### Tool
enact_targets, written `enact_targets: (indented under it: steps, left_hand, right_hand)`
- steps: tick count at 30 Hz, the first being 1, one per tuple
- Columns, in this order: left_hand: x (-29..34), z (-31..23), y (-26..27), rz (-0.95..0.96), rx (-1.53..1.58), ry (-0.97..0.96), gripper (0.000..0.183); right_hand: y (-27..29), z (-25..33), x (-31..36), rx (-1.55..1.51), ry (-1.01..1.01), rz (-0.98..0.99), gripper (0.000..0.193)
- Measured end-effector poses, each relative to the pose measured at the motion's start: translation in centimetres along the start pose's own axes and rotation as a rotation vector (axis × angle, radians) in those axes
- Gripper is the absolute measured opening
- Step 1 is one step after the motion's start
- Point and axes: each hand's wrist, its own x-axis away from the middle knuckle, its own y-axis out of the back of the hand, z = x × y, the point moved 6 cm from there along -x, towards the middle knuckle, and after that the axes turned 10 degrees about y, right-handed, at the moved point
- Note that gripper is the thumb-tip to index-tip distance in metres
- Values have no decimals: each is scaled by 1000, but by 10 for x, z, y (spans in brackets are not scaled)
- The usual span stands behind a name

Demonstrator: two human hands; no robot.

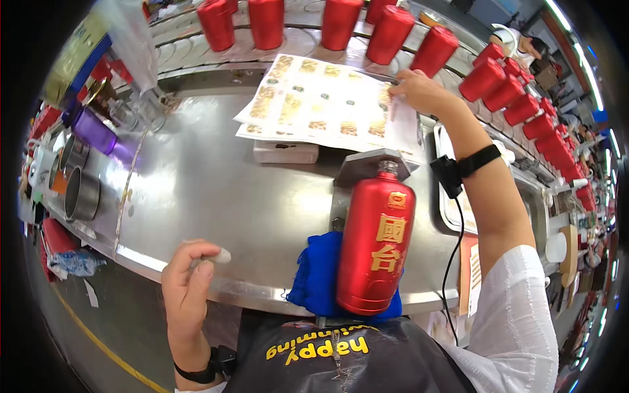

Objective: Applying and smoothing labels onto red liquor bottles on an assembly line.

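A red bottle (377, 242) with raised gold characters lies tilted in front of me, its bare threaded neck against a grey angular rest (354, 169) and its base on a folded blue cloth (318, 275). Beyond it, printed sheets with gold-brown designs (321, 105) lie stacked over a white box (286, 153). At their far right edge my right hand (426, 93) pinches the sheet with thumb and fingers. My left hand (187, 281) hovers over the table's front edge, left of the bottle, loosely curled with thumb and forefinger apart and nothing held. A white finger cot (223, 255) covers one fingertip.
Red bottles (341, 26) stand along a curved conveyor (301, 36) at the back and right. A purple bottle (94, 131) and metal pots (82, 193) are at left. A tray (447, 203) lies right, near a black cable (452, 262). Another person (521, 49) is far right.
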Motion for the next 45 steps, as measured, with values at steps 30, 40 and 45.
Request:
enact_targets:
  steps: [30, 40, 45]
  left_hand:
    - [95, 8, 154, -248, 133, -152, 31]
    - [44, 17, 57, 40, 177, -116, 16]
    - [24, 12, -18, 274, 68, -275, 14]
  right_hand:
    - [18, -117, -39, -70, -50, -78, 31]
    - [145, 28, 54, -109, -272, -196, 29]
    - [195, 82, 106, -175, -90, -475, 31]
